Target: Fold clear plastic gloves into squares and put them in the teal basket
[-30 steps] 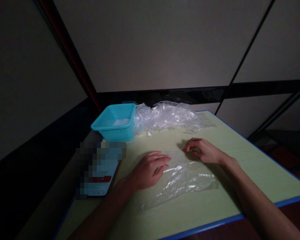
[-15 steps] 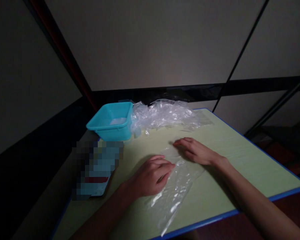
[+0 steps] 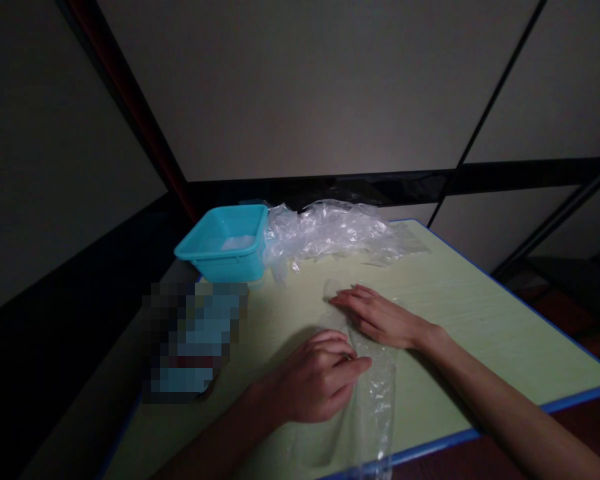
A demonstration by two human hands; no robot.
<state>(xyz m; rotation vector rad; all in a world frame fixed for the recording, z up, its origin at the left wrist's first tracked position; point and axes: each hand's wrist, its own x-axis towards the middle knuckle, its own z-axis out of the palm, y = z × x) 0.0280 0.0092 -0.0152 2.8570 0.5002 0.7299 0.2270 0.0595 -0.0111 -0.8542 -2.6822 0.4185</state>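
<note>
A clear plastic bag [image 3: 380,393] lies lengthwise on the table, its near end reaching over the blue front edge. My left hand [image 3: 323,377] rests on the bag's left side, fingers curled and thumb close to the index finger, with the film pinched there. Farther back, my right hand [image 3: 380,317] lies palm down across the upper part of the bag, its fingers stretched out to the left. A small clear end of the bag shows beyond those fingertips. Parts of the film are hidden beneath both hands.
A turquoise plastic basin [image 3: 230,263] with something whitish inside stands at the back left. Beside it, a heap of crumpled clear plastic bags [image 3: 335,230] lies along the back. A pixelated flat object [image 3: 200,343] sits at the left. The pale green table [image 3: 480,320] has a blue edge.
The bag has turned from a slant to nearly straight toward me. My left hand has moved right and nearer; my right hand has shifted slightly left and nearer, its fingers flatter.
</note>
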